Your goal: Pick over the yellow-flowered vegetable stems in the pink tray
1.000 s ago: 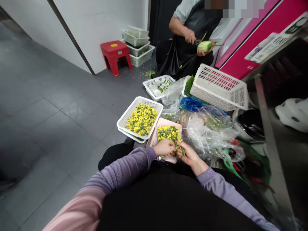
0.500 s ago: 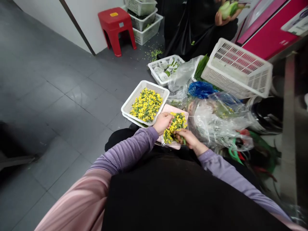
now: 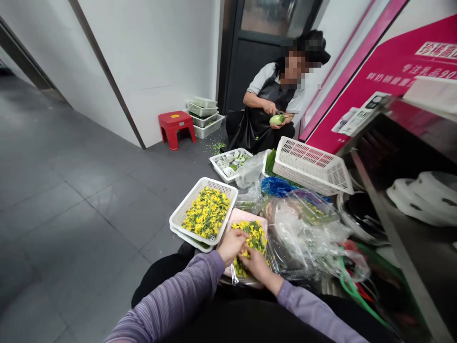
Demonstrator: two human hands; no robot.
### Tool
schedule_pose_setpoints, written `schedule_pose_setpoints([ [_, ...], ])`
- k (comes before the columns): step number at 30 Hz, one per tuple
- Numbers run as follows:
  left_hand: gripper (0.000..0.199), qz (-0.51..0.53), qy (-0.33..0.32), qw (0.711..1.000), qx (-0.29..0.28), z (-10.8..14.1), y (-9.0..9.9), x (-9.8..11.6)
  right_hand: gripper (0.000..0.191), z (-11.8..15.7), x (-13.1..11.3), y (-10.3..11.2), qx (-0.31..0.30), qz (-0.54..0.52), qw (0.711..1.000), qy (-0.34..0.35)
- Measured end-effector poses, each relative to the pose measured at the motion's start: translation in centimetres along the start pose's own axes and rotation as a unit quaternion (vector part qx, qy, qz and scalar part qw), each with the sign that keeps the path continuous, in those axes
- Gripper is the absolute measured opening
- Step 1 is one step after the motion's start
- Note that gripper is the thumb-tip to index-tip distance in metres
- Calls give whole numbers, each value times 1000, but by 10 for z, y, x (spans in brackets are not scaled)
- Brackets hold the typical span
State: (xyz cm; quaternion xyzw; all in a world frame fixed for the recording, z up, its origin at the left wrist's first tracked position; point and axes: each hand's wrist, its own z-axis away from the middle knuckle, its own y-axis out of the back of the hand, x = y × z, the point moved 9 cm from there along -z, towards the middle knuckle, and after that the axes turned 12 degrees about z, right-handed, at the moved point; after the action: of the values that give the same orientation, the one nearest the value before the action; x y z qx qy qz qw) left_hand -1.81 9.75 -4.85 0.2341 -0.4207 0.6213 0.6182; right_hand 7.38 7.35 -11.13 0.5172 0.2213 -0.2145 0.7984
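My left hand [image 3: 233,244] is closed in a pinch over a clear plastic tray [image 3: 233,278] heaped with yellow flowers on green stems [image 3: 256,232]. Fingers curled inward, my right hand [image 3: 257,265] meets it from the right, low over the same flowers. What the fingertips of either hand hold is too small and hidden to make out. Beneath the tray lies a pink board or lid [image 3: 264,220]. Just left stands a white perforated basket [image 3: 174,220] filled with more of these flowers [image 3: 207,211], stacked on another basket.
Clear plastic bags [image 3: 298,228] and a blue bag [image 3: 278,186] lie to the right, before a tilted white crate [image 3: 310,176]. Ahead, a co-worker [image 3: 273,102] crouches with a pale green vegetable [image 3: 277,119]. A red stool [image 3: 176,127] and a metal shelf [image 3: 403,267] flank the area.
The view has tilted up, so the co-worker and wall now show more fully. My right hand has come closer to my left, and their fingertips now meet above the flowers.
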Motion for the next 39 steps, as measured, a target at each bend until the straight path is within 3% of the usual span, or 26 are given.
schedule_pose_setpoints([
  [1,15,-31,-2,999,-9,1,-3,-3,15,4,10,8,12,-117,993,-34],
  [3,12,-107,-13,994,-28,2,-10,-10,25,14,25,17,13,-337,937,-94],
  [6,14,-178,1,980,-88,7,-27,-25,34,28,25,22,-41,-516,845,-130],
  [9,20,-163,42,973,-161,15,-44,-35,35,36,14,30,-66,-564,815,-116],
  [13,20,-136,12,975,-175,12,-52,-29,30,38,9,36,-58,-593,798,-95],
  [20,17,-218,-134,954,-157,5,-53,-9,21,37,17,23,-30,-665,728,-163],
  [24,16,-159,-63,967,-187,6,-55,-11,11,32,20,43,-42,-691,706,-147],
  [27,17,-104,-21,986,-132,0,-44,-11,6,27,46,80,3,-685,717,-130],
  [29,18,-103,-8,991,-91,-5,-35,-13,9,26,65,100,27,-646,753,-126],
  [30,18,-116,-8,990,-83,-6,-33,-14,14,26,74,106,34,-606,785,-128],
  [33,19,-186,-27,977,-100,-8,-36,-20,28,26,88,110,54,-350,925,-138],
  [35,20,-223,-40,968,-110,-7,-38,-23,23,25,83,100,58,-146,979,-126],
  [37,20,-236,-47,964,-109,-6,-38,-25,8,22,69,81,32,64,994,-83],
  [39,19,-231,-43,966,-110,-5,-38,-27,16,18,52,54,-29,310,950,-14],
])
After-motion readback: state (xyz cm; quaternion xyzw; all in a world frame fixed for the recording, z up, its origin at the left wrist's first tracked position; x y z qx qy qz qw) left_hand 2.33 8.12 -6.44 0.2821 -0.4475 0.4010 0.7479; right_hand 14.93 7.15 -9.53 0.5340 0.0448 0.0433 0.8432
